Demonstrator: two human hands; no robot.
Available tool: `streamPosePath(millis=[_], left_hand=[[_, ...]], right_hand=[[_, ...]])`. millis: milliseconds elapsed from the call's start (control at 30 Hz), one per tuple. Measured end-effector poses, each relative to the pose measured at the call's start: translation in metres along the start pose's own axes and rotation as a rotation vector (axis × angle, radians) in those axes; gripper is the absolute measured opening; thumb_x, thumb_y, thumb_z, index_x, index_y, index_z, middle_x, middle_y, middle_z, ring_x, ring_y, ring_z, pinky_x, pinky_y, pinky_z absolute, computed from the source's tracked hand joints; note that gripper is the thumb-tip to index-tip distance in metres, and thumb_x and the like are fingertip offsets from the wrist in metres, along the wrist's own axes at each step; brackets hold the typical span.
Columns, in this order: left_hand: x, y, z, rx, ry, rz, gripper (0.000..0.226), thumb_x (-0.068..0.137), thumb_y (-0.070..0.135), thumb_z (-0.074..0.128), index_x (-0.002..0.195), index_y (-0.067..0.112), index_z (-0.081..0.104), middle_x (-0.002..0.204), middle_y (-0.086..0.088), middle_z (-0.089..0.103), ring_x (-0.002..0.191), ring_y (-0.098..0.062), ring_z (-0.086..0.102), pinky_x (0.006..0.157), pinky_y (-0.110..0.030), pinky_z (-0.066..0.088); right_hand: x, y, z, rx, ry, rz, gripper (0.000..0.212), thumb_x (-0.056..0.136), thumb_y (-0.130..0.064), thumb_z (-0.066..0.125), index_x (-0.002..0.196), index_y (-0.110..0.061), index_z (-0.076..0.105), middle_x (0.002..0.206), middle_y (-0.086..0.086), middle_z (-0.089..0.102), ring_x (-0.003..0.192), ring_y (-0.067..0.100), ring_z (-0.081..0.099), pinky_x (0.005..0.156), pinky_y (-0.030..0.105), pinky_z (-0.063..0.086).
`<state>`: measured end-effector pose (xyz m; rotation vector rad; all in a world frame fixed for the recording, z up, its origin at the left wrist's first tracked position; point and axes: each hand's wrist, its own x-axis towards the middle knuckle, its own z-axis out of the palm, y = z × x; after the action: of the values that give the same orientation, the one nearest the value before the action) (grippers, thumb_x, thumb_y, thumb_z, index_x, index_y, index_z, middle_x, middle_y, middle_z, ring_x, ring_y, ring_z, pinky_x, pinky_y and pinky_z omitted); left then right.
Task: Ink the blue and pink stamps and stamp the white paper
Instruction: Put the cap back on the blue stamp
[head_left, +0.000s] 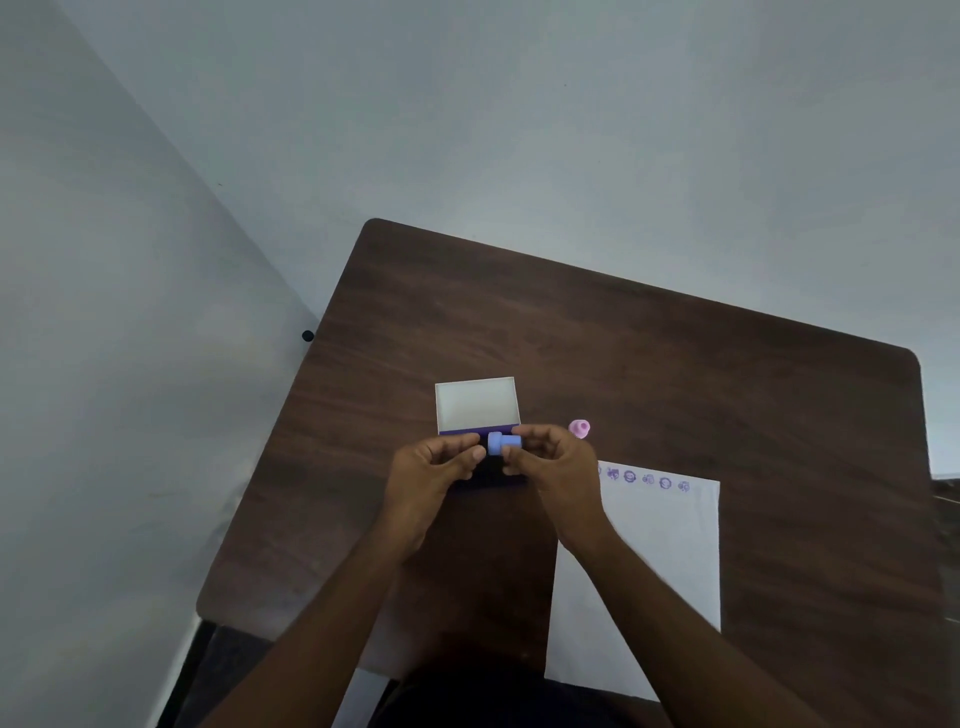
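The blue stamp (503, 443) lies on its side between my two hands, just above the dark ink pad. My left hand (436, 470) pinches its left end and my right hand (556, 460) grips its right end. The ink pad box (485, 480) is purple with its white lid (477, 404) standing open behind; my hands hide most of the pad. The pink stamp (579, 428) stands on the table to the right of the box. The white paper (660, 551) lies at the right with a row of several purple prints (647, 479) along its top edge.
The dark wooden table (623, 332) stands in a corner with pale walls behind and to the left. Its left edge (260, 493) and near edge are close to my arms. A small black knob (307, 335) sits at the table's left side.
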<state>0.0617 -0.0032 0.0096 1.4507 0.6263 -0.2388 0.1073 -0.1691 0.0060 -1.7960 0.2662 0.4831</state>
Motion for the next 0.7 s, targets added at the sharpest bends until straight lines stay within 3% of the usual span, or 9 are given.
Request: streamPosePath(millis=[133, 267, 333, 400, 467, 533, 700], left_hand=[[0.008, 0.004, 0.015, 0.086, -0.008, 0.009, 0.021, 0.080, 0.024, 0.076, 0.101, 0.022, 0.074, 0.090, 0.005, 0.077, 0.077, -0.007, 0.071, 0.063, -0.015, 0.054], [0.019, 0.004, 0.036, 0.214, -0.002, 0.016, 0.019, 0.084, 0.026, 0.072, 0.103, 0.022, 0.073, 0.095, 0.006, 0.075, 0.082, -0.009, 0.069, 0.069, -0.018, 0.056], [0.024, 0.007, 0.048, 0.290, 0.006, 0.054, 0.021, 0.085, 0.028, 0.071, 0.105, 0.022, 0.073, 0.100, 0.010, 0.073, 0.088, -0.006, 0.067, 0.077, -0.019, 0.055], [0.028, 0.011, 0.060, 0.363, 0.022, 0.097, 0.022, 0.086, 0.030, 0.070, 0.107, 0.024, 0.072, 0.099, 0.018, 0.069, 0.086, 0.006, 0.063, 0.071, -0.007, 0.048], [0.033, 0.016, 0.071, 0.412, 0.021, 0.119, 0.023, 0.087, 0.030, 0.069, 0.109, 0.025, 0.071, 0.096, 0.022, 0.065, 0.081, 0.014, 0.058, 0.061, 0.001, 0.041], [0.039, 0.018, 0.079, 0.432, 0.006, 0.133, 0.024, 0.087, 0.028, 0.069, 0.111, 0.023, 0.071, 0.101, 0.019, 0.068, 0.082, 0.013, 0.057, 0.061, 0.003, 0.040], [0.047, 0.020, 0.091, 0.476, 0.000, 0.116, 0.029, 0.088, 0.024, 0.068, 0.116, 0.018, 0.068, 0.114, 0.005, 0.071, 0.089, 0.002, 0.059, 0.080, -0.008, 0.042]], right_hand=[[0.016, 0.000, -0.018, -0.284, 0.126, -0.081, 0.030, 0.080, -0.030, 0.074, 0.108, -0.022, 0.069, 0.091, -0.013, 0.066, 0.079, 0.000, 0.061, 0.071, 0.006, 0.044], [0.035, -0.001, -0.038, -0.397, 0.249, -0.165, 0.026, 0.081, -0.020, 0.074, 0.105, -0.010, 0.070, 0.097, 0.005, 0.072, 0.082, 0.005, 0.058, 0.084, 0.023, 0.049], [0.047, -0.003, -0.045, -0.498, 0.249, -0.147, 0.020, 0.082, -0.020, 0.073, 0.099, -0.009, 0.072, 0.092, 0.005, 0.073, 0.076, 0.004, 0.058, 0.077, 0.013, 0.044], [0.058, -0.003, -0.049, -0.586, 0.229, -0.145, 0.010, 0.083, -0.022, 0.071, 0.085, -0.013, 0.074, 0.081, 0.002, 0.074, 0.066, 0.006, 0.059, 0.065, 0.006, 0.039], [0.066, 0.003, -0.051, -0.661, 0.200, -0.158, 0.012, 0.085, -0.027, 0.068, 0.081, -0.017, 0.074, 0.078, 0.001, 0.073, 0.068, 0.008, 0.060, 0.068, 0.019, 0.051], [0.070, 0.007, -0.050, -0.718, 0.192, -0.166, 0.016, 0.086, -0.030, 0.064, 0.082, -0.017, 0.073, 0.079, 0.000, 0.072, 0.074, 0.013, 0.061, 0.077, 0.034, 0.055], [0.074, 0.008, -0.046, -0.777, 0.206, -0.160, 0.014, 0.086, -0.030, 0.063, 0.085, -0.019, 0.071, 0.084, 0.001, 0.071, 0.079, 0.016, 0.061, 0.077, 0.037, 0.055]])
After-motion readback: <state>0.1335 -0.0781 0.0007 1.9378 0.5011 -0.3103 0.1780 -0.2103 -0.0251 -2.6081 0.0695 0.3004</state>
